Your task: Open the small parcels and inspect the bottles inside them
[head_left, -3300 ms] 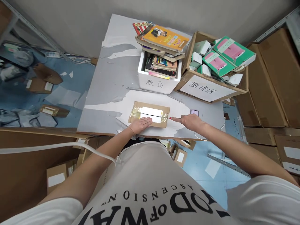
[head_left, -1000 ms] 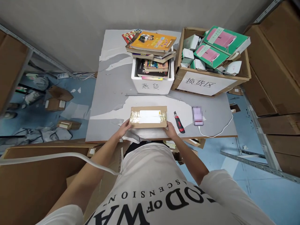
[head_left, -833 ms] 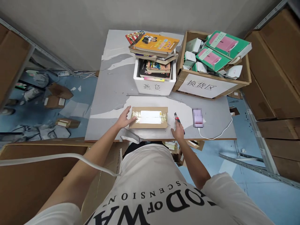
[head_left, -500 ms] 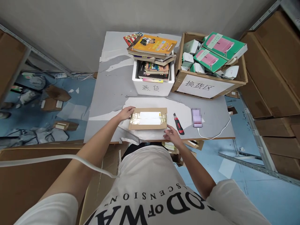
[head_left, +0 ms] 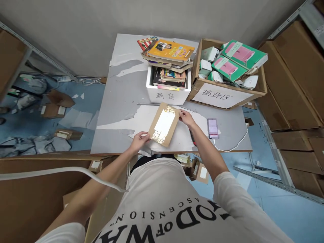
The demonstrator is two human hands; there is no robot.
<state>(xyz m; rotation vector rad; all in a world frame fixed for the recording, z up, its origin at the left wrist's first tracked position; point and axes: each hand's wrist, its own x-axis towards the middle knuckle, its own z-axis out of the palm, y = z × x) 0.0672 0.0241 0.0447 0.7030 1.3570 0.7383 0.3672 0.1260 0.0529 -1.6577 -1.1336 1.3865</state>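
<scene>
A flat brown cardboard box [head_left: 164,124] with a white label and shiny tape across both ends is between my hands, turned at a slant over the table. My left hand [head_left: 139,141] grips its lower left corner, thumb on top. At its upper right edge my right hand [head_left: 186,118] pinches the cardboard. A red and black utility knife [head_left: 192,137] lies on the table beside the box, mostly hidden under my right forearm.
Behind the box stand a white foam bin [head_left: 168,95] stacked with books and a cardboard carton [head_left: 229,98] of green and white boxes. A phone [head_left: 213,128] with a white cable [head_left: 236,146] lies to the right. A large open carton [head_left: 32,189] is at my lower left.
The box has turned from lying lengthwise to a steep slant. My right hand has moved up from the near right corner to its upper right edge; my left hand has moved nearer me.
</scene>
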